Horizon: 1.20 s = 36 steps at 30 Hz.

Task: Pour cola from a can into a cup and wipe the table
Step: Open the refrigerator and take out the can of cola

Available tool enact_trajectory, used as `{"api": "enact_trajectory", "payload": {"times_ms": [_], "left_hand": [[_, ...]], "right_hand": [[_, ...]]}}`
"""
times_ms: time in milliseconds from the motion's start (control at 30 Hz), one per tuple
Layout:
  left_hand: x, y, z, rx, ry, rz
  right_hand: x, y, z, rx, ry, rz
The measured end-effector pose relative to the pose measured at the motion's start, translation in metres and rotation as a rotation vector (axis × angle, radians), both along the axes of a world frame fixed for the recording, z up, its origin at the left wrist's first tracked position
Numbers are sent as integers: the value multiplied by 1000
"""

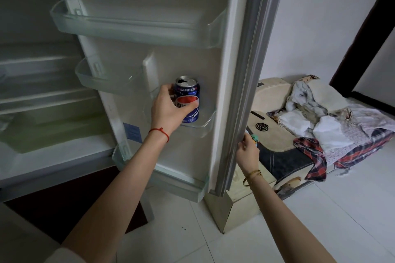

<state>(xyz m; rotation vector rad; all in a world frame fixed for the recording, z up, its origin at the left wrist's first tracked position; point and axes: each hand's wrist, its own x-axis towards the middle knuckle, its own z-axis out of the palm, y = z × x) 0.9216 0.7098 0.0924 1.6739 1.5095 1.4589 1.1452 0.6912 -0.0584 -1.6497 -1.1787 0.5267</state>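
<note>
A blue cola can (189, 92) with its top opened stands in a clear door bin (205, 121) of the open fridge door (192, 49). My left hand (168, 109) is wrapped around the can's left and front side. My right hand (246, 149) grips the outer edge of the fridge door, fingers curled around it. No cup or cloth for wiping is identifiable here.
The fridge interior (42, 92) with bare shelves is at left. Other clear door bins (132, 25) hang above and below. A low cushioned bench (277, 134) piled with clothes (333, 121) stands right of the door. White tiled floor (320, 220) lies below.
</note>
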Motion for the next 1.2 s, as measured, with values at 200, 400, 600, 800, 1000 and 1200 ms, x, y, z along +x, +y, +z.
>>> {"api": "enact_trajectory", "payload": {"times_ms": [200,400,600,800,1000,1200], "left_hand": [[0,-9,19,94,-134,-8],[-7,-37,27,97,-210,-54],[-14,-61,20,65,-243,-91],[-26,-98,5,63,-285,-83],[-44,-135,0,63,-323,-70],[-63,-172,-4,94,-356,-63]], "right_hand": [[4,1,2,-33,7,14],[1,-8,3,-55,-27,22],[1,-12,8,-94,-50,39],[-7,-34,9,-93,-70,67],[-21,-63,4,-61,-130,79],[-41,-91,-7,23,-200,56]]}}
